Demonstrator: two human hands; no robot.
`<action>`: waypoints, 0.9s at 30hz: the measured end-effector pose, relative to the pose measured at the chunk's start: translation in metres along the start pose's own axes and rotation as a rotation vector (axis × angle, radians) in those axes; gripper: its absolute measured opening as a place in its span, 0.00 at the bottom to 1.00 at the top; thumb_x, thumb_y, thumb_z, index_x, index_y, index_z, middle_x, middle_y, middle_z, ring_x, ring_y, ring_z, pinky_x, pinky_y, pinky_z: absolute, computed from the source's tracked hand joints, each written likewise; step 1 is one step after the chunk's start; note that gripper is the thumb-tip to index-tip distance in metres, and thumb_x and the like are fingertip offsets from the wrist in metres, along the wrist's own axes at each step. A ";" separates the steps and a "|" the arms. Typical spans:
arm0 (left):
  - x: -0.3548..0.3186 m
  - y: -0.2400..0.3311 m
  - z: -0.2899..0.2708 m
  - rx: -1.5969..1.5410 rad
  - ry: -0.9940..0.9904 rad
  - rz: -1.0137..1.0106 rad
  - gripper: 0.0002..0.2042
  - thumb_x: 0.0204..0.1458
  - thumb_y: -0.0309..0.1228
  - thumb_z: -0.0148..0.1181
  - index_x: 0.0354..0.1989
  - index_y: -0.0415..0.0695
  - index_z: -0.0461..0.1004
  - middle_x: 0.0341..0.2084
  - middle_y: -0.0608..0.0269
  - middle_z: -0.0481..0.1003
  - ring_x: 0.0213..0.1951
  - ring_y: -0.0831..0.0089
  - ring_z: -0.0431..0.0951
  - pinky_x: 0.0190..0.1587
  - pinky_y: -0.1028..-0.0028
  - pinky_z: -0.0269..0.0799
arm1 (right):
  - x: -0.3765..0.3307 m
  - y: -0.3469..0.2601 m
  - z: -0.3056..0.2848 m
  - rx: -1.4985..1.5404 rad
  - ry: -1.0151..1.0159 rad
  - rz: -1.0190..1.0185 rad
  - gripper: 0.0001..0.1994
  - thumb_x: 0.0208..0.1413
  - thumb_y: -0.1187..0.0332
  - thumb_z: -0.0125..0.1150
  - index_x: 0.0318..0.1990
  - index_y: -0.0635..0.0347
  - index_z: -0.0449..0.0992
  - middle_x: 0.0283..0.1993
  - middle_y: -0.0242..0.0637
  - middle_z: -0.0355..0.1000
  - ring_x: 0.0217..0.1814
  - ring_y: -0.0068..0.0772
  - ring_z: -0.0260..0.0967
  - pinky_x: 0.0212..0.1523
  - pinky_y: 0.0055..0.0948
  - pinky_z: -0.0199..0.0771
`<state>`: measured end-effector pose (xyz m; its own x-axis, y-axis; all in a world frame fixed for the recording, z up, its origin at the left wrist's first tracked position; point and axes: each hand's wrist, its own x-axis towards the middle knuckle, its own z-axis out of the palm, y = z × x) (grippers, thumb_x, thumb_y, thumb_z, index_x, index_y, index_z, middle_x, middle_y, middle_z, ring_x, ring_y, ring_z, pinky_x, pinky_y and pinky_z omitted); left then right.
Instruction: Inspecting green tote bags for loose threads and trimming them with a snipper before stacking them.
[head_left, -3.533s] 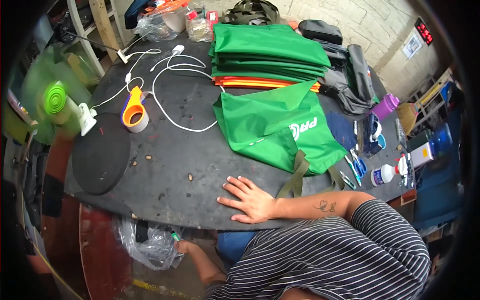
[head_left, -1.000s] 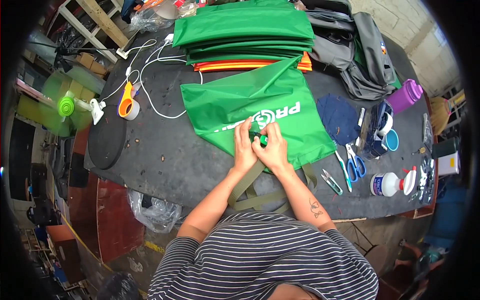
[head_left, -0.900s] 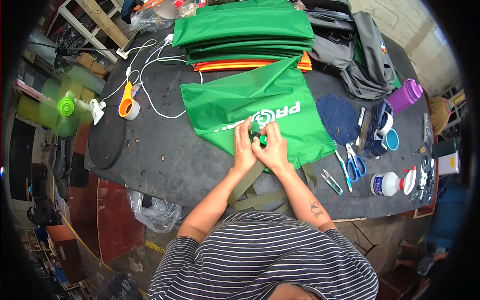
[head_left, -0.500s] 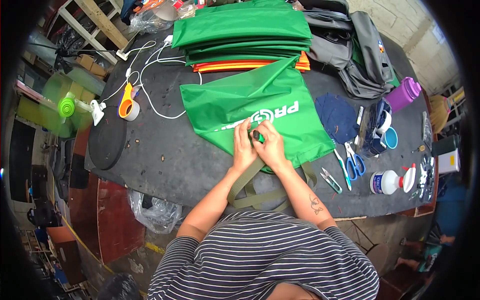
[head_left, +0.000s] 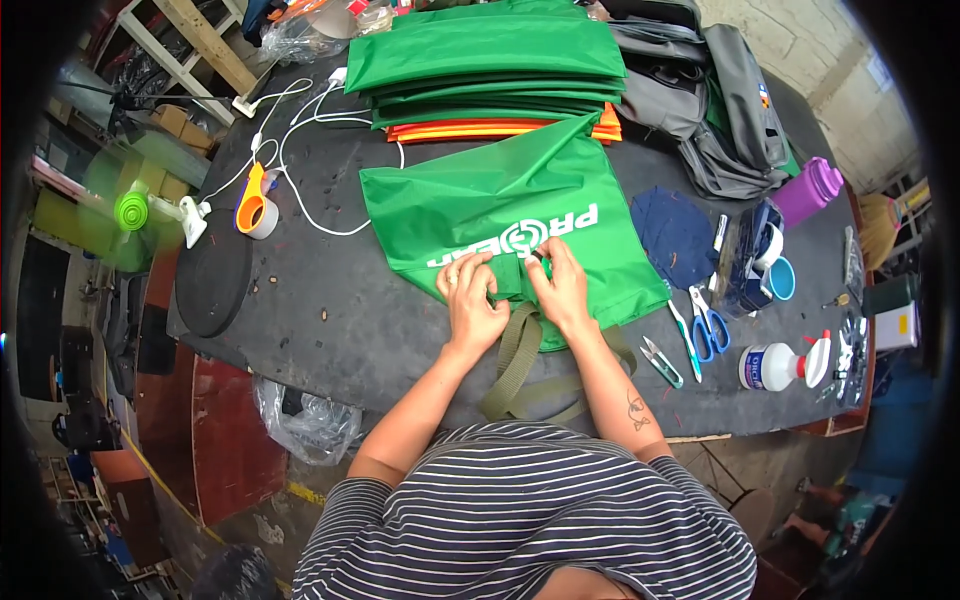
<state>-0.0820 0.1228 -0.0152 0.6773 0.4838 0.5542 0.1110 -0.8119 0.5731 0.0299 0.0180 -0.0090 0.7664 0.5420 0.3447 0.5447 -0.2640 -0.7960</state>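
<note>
One green bag (head_left: pixel 470 210) is laid flat on one dark table (head_left: pixel 300 290), directly beneath the fingers of two hands. By the right hand (head_left: pixel 560 285), one small black-and-green object (head_left: pixel 538 256) is gripped, thumb and forefinger clamped together on it just above the bag's near part; its long axis is mostly covered by the fingers and cannot be told. By the left hand (head_left: pixel 475 298), the near edge of the bag is pressed, the fingers bent and slightly spread; whether any cloth is pinched there cannot be told. The bag is set slantwise: its longest stretch is carried from a corner beyond and left of the left fingers to a corner right of and nearer than the right fingers, and one peaked corner is pointed away from the person. One line of white print is partly covered by the fingertips. Olive strap (head_left: pixel 518 360) is looped on the near side of the fingers; its lengths overlap and cannot be counted. Beyond the fingers, one stack of green cloth (head_left: pixel 485 65) is piled over orange cloth (head_left: pixel 460 132), too tightly layered to be counted. Right of the right fingers are placed one pair of scissors (head_left: pixel 711 333), one pair of snips (head_left: pixel 662 364), one spray bottle (head_left: pixel 775 366) and, farther off, one purple bottle (head_left: pixel 808 193). Well left of the left fingers, one tape dispenser (head_left: pixel 260 212) and one green fan (head_left: pixel 131 212) are seen.
</note>
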 end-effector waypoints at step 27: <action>-0.002 0.000 -0.001 -0.077 0.038 0.037 0.14 0.25 0.19 0.55 0.21 0.44 0.58 0.43 0.57 0.72 0.51 0.58 0.67 0.57 0.57 0.51 | 0.010 -0.003 0.008 -0.081 -0.062 0.002 0.13 0.47 0.64 0.62 0.37 0.61 0.71 0.37 0.43 0.71 0.37 0.51 0.71 0.35 0.42 0.70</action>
<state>-0.0841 0.1218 -0.0155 0.6519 0.4675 0.5971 0.0296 -0.8025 0.5960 0.0328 0.0305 -0.0068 0.7462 0.5891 0.3101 0.5713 -0.3275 -0.7526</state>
